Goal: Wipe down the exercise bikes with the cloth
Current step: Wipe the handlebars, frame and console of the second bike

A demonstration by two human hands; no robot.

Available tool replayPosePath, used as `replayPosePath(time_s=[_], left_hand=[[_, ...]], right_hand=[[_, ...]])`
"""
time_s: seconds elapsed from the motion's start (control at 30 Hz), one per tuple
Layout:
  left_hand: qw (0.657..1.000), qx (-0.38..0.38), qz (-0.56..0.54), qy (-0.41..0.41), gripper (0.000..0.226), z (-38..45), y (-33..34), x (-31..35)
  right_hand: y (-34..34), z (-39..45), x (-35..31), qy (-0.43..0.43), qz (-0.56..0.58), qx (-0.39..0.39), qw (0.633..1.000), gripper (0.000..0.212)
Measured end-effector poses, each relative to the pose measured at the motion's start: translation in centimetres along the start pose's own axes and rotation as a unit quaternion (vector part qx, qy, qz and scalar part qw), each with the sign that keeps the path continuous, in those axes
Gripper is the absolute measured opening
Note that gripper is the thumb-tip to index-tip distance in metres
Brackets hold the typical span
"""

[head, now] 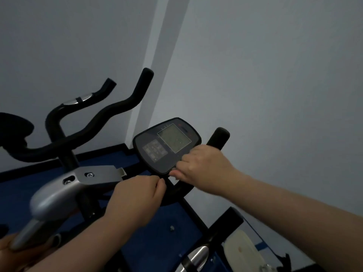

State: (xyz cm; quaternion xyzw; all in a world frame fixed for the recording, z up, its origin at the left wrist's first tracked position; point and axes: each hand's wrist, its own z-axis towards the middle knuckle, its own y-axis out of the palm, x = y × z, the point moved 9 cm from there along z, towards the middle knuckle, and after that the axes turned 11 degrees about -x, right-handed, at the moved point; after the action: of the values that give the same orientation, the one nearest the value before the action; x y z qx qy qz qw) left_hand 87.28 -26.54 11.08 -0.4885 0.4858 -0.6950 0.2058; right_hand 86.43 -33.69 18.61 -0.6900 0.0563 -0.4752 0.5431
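Exercise bike (169, 146) console, both hands curled round its handlebar (177, 190), left hand (137, 195) low, right hand (204, 167) higher

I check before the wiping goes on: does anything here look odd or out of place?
Yes: no cloth is visible. The left hand and right hand both grip the black handlebar bare, below the console.

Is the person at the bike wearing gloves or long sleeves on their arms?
No. The left hand and right hand are both bare, with no gloves. The forearms are bare too, with no sleeves as far as the picture reaches. No watch, ring or bracelet shows on either wrist, though the picture is dim and a bit blurry.
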Motion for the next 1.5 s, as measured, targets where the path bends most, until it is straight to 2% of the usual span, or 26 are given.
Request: replayPosePath(time_s=[0.07,0.17,0.27,0.37,0.47,0.53,0.6,0.67,0.7,0.8,0.87,0.93,1.0,1.07,1.13,1.2,1.27,1.4,1.47,1.5], left_hand=[[1.0,0.003,-0.019,-0.023,0.035,0.2,-0.1,-0.5],[0.999,-0.001,-0.012,-0.052,0.038,0.6,-0.1,-0.9],[1.0,0.003,-0.003,-0.017,0.035,0.1,-0.2,-0.9],[0.999,-0.028,0.023,0.013,0.019,-0.9,-0.3,-1.0],[0.996,-0.08,-0.033,0.025,0.026,-2.3,-0.2,-2.0],[0.992,-0.1,-0.067,0.022,0.028,-3.8,0.1,-3.0],[0.991,-0.106,-0.077,0.028,0.049,-5.8,0.2,-3.8],[0.993,-0.073,-0.087,0.031,0.058,-7.8,-0.7,-4.7],[0.994,-0.054,-0.088,0.029,0.057,-8.9,-1.1,-5.3],[0.997,-0.006,-0.082,0.001,0.054,-11.9,-1.6,-7.2],[0.991,0.025,-0.129,-0.029,0.048,-13.5,-1.9,-8.3],[0.977,0.067,-0.197,-0.057,0.039,-14.5,-2.0,-9.1],[0.959,0.097,-0.254,-0.085,0.031,-14.9,-1.7,-10.0],[0.935,0.12,-0.315,-0.106,0.027,-15.0,-1.4,-11.0],[0.914,0.134,-0.364,-0.116,0.027,-15.2,-1.0,-11.5],[0.901,0.148,-0.391,-0.116,0.028,-15.2,-0.8,-11.8],[0.898,0.161,-0.394,-0.112,0.029,-15.3,-0.8,-12.0],[0.885,0.164,-0.41,-0.144,0.03,-16.0,-0.2,-12.8],[0.876,0.16,-0.425,-0.159,0.029,-16.3,0.3,-13.0],[0.874,0.158,-0.428,-0.163,0.03,-16.4,0.4,-13.0]], right_hand=[[-0.3,0.6,1.6,-0.017,-0.025,-0.039,0.999,0.031],[0.7,1.2,1.1,0.024,-0.06,-0.119,0.991,0.04],[1.5,1.6,-0.6,0.059,-0.078,-0.138,0.986,0.042],[1.6,1.7,0.2,0.14,-0.035,-0.17,0.975,0.036],[1.6,1.5,-1.6,0.199,0.054,-0.15,0.967,0.02],[1.7,1.2,-2.5,0.268,0.13,-0.129,0.946,0.029],[1.7,0.8,-3.2,0.358,0.193,-0.098,0.908,0.042],[1.0,0.4,-4.3,0.437,0.227,-0.038,0.87,0.05],[0.6,0.4,-4.8,0.442,0.237,-0.016,0.865,0.052],[0.1,-0.1,-4.4,0.359,0.297,-0.023,0.885,0.047],[0.1,-0.6,-4.1,0.297,0.29,-0.04,0.909,0.042],[0.0,-1.2,-5.0,0.335,0.256,0.001,0.907,0.035],[-0.6,-0.8,-7.2,0.417,0.239,0.062,0.875,0.029],[-1.3,0.8,-9.4,0.424,0.252,0.092,0.865,0.024],[-1.8,1.7,-10.7,0.363,0.279,0.124,0.88,0.019],[-1.9,2.1,-12.0,0.285,0.31,0.121,0.899,0.026],[-2.3,2.6,-14.3,0.178,0.316,0.104,0.926,0.031],[-2.7,2.2,-15.0,-0.004,0.328,0.038,0.944,0.033],[-2.6,1.5,-12.8,-0.019,0.277,0.022,0.961,0.034],[-2.5,1.2,-11.1,0.03,0.268,0.032,0.963,0.034]])
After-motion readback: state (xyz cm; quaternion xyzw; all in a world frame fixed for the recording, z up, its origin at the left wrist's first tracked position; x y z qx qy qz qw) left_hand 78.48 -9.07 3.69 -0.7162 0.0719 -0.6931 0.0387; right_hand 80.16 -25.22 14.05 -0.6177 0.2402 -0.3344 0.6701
